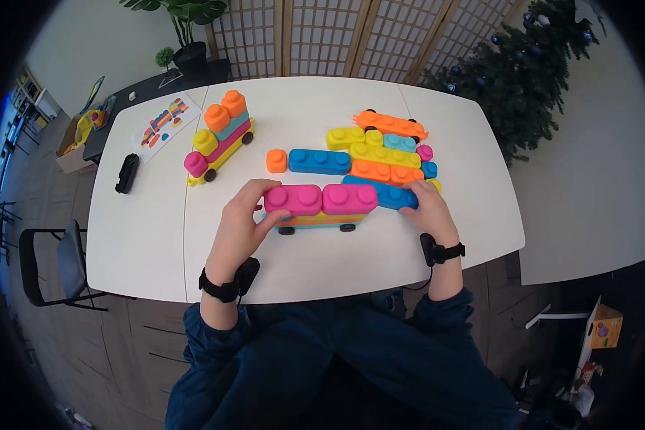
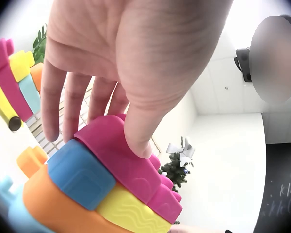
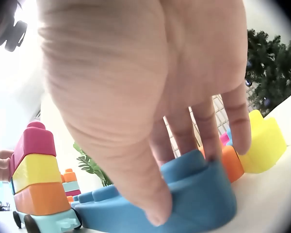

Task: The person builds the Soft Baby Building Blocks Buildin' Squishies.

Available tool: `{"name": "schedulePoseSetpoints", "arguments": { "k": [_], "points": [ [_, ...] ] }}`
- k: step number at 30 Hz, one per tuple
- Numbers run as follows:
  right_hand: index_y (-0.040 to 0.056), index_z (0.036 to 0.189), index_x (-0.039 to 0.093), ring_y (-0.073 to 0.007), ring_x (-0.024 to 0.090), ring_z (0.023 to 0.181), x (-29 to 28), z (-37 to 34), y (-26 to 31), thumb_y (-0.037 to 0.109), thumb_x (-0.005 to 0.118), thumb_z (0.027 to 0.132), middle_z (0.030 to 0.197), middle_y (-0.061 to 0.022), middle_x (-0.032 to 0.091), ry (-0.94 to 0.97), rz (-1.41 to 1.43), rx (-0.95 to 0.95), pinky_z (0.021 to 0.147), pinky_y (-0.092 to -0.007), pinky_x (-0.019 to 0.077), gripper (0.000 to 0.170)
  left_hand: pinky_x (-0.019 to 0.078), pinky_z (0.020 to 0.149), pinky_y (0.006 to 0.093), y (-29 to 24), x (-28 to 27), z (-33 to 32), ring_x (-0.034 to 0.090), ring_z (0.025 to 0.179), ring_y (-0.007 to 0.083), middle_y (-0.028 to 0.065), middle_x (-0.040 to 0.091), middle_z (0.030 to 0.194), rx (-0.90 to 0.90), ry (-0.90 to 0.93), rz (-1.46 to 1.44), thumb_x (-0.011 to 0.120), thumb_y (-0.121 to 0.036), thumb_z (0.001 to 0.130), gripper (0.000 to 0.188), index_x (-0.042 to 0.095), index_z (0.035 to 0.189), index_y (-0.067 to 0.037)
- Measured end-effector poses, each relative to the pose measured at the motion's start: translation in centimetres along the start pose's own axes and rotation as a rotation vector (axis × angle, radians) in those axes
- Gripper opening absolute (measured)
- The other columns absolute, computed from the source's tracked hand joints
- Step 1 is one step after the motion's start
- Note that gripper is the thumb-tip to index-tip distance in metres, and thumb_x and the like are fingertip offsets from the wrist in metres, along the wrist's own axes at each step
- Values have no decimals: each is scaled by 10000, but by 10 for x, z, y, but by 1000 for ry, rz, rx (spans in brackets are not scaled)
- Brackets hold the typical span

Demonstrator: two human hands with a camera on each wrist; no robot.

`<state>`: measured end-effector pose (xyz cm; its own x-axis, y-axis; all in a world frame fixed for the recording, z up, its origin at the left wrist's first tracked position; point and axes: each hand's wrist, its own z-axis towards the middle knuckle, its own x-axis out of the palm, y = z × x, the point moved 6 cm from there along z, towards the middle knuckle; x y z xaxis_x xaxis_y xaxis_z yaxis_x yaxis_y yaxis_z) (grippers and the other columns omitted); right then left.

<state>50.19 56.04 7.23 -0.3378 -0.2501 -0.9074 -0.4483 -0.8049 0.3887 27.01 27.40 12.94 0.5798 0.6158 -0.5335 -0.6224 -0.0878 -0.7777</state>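
Observation:
My left hand [image 1: 240,222] holds the left end of a toy block car. Two pink blocks [image 1: 350,199] lie side by side on top of it. Under them, the left wrist view shows a blue block [image 2: 81,174] and a yellow block [image 2: 133,208] over an orange block [image 2: 58,201]. The car's base is light blue with black wheels [image 1: 347,228]. With thumb and fingers, my right hand [image 1: 433,215] grips the right end of a long blue block [image 3: 199,201]. That block lies right of the car, along the front of the loose blocks.
Beyond lie another blue block [image 1: 319,162], a small orange block [image 1: 276,161], yellow blocks [image 1: 385,155] and an orange wheeled base [image 1: 392,125]. A second block car [image 1: 222,143] stands back left, near a picture sheet [image 1: 166,125] and a black object [image 1: 127,173] on the white table [image 1: 322,269].

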Motion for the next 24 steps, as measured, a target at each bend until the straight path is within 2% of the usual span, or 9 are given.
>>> {"name": "schedulePoseSetpoints", "arguments": {
  "k": [5, 8, 10, 12, 14, 15, 17, 22, 24],
  "points": [
    [59, 1206, 644, -320, 606, 1112, -31, -5, 15, 68, 823, 749, 1181, -118, 628, 3, 144, -69, 910, -382, 519, 491, 568, 844, 376, -1, -1, 0, 684, 1010, 297, 129, 685, 1145, -1, 17, 38, 816, -178, 857, 425, 633, 1214, -38],
    [46, 1264, 631, -274, 637, 1016, -54, -5, 22, 77, 809, 809, 1184, -114, 615, -111, 288, -16, 802, -315, 530, 490, 578, 876, 385, -1, 0, 0, 688, 1054, 283, 121, 683, 1170, -13, 31, 53, 816, -168, 858, 424, 634, 1218, -38],
    [43, 1268, 632, -271, 633, 1028, -66, -2, 30, 78, 807, 814, 1191, -116, 614, -195, 396, -37, 816, -320, 529, 488, 576, 880, 387, -1, 0, 0, 686, 1059, 286, 121, 684, 1167, -14, 28, 48, 817, -174, 857, 422, 636, 1212, -36],
    [40, 1272, 633, -269, 630, 1041, -75, -1, 41, 79, 805, 819, 1198, -118, 613, -278, 504, -58, 830, -324, 529, 486, 560, 914, 400, -1, 0, 0, 673, 1095, 285, 124, 673, 1221, 5, 64, 93, 818, -193, 858, 494, 610, 1283, -52],
    [37, 1271, 645, -264, 621, 1087, -77, 2, 65, 85, 803, 825, 1201, -112, 607, -242, 607, -204, 898, -342, 518, 476, 548, 945, 406, -7, -3, 1, 664, 1126, 287, 131, 659, 1269, 38, -6, 71, 799, -204, 875, 532, 581, 1338, -60],
    [37, 1271, 645, -264, 621, 1087, -78, 4, 74, 85, 803, 825, 1201, -112, 607, -241, 609, -205, 898, -342, 518, 476, 536, 975, 411, -12, -8, 1, 655, 1157, 289, 138, 645, 1316, 71, -76, 48, 779, -214, 892, 570, 552, 1394, -69],
    [35, 1271, 656, -262, 609, 1104, -75, 6, 104, 92, 798, 832, 1196, -105, 601, -131, 500, -376, 954, -347, 495, 465, 524, 1000, 414, -17, -15, 2, 642, 1190, 292, 145, 626, 1356, 76, -113, -13, 752, -223, 910, 598, 516, 1439, -74],
    [49, 1273, 668, -257, 600, 1102, -59, 13, 126, 88, 800, 831, 1209, -93, 586, -61, 517, -419, 969, -337, 486, 463, 497, 1055, 414, -17, -19, 3, 617, 1255, 306, 160, 604, 1402, 120, -148, -108, 689, -223, 937, 608, 483, 1488, -71],
    [66, 1280, 675, -245, 594, 1116, -55, 15, 128, 87, 802, 831, 1210, -87, 580, 12, 516, -377, 958, -332, 492, 467, 502, 988, 413, -17, -14, 4, 634, 1172, 309, 168, 644, 1295, 154, -125, -61, 707, -200, 943, 521, 548, 1420, -64]
  ]
}}
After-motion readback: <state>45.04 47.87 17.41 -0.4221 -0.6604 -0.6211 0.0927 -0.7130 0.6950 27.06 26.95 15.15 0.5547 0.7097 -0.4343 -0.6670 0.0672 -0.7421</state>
